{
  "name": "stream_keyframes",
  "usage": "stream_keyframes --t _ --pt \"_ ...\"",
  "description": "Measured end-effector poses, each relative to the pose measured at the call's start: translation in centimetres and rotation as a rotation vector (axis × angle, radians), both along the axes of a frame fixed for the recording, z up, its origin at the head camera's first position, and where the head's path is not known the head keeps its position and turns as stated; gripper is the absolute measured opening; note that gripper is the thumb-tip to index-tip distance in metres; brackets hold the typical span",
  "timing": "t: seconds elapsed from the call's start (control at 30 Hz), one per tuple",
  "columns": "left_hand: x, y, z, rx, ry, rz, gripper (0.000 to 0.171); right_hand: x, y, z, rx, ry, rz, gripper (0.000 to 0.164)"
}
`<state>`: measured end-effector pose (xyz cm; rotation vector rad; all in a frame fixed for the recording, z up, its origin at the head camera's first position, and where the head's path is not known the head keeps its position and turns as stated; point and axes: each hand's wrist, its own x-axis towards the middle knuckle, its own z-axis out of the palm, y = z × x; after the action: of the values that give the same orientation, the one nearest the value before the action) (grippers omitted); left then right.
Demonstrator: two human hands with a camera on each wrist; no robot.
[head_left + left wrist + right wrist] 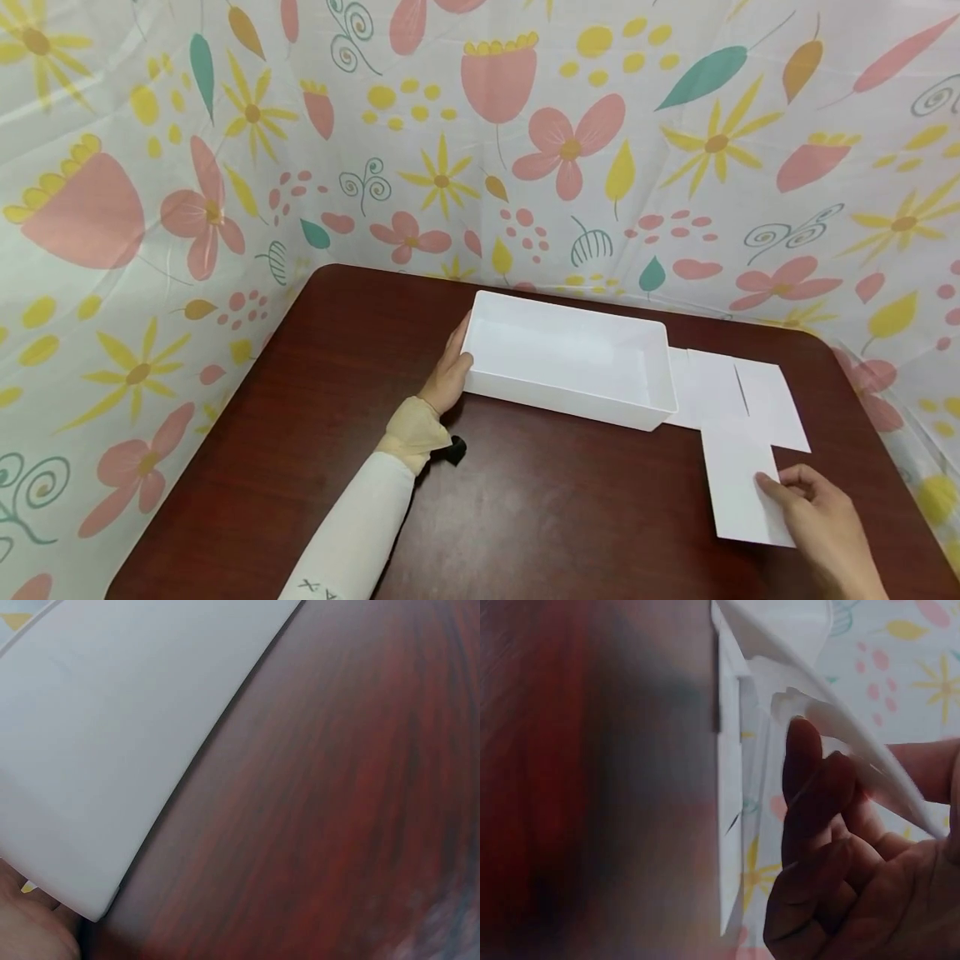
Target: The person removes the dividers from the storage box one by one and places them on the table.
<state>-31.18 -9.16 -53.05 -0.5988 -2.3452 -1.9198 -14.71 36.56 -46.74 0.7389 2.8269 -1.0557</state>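
Observation:
A shallow white plastic box [570, 402], its open top facing up and nothing inside, sits toward the back of the table. My left hand [447, 375] holds its left end, thumb at the front corner and fingers along the end wall. In the left wrist view, the box's side wall [127, 742] fills the upper left, and part of my left hand [34, 930] shows below it. My right hand [821, 508] pinches the near flap of a white cardboard sheet [738, 475] between thumb and fingers. The flap is tilted up in the right wrist view. The sheet's left end meets the box's right side.
The dark red-brown wooden table [570, 508] has rounded back corners. A flower-patterned curtain [450, 167] hangs close behind it and along the left side. A small black object [454, 451] shows at my left wrist. The sheet has a slit and stepped edges.

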Motion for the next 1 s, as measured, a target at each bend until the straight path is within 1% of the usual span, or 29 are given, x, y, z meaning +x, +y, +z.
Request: stream_keyframes --t 0.17,0.23,0.37,0.43,0.6,0.83,1.0 --pt "0.0 0.1 0.1 -0.013 -0.009 0.034 0.075 -0.2 0.8 -0.6 0.054 -0.088 0.079 0.046" --pt "0.0 0.1 0.1 -0.015 -0.016 0.040 0.076 -0.4 1.1 -0.7 0.078 -0.126 0.113 0.050" --pt "0.0 0.1 -0.1 -0.019 -0.027 0.039 0.074 -0.3 2.1 -1.0 0.126 -0.209 0.187 0.057" --pt "0.0 0.1 -0.2 -0.019 -0.029 0.036 0.073 -0.1 2.5 -1.2 0.140 -0.254 0.204 0.060" --pt "0.1 0.2 -0.1 -0.021 -0.022 0.033 0.073 0.0 2.9 -1.7 0.142 -0.331 0.168 0.064" --pt "0.0 0.2 0.1 -0.022 -0.005 0.032 0.075 -0.1 3.2 -2.1 0.156 -0.322 0.164 0.066" --pt "0.0 0.2 0.1 -0.033 -0.008 0.035 0.074 -0.3 3.4 -2.4 0.157 -0.317 0.128 0.067"
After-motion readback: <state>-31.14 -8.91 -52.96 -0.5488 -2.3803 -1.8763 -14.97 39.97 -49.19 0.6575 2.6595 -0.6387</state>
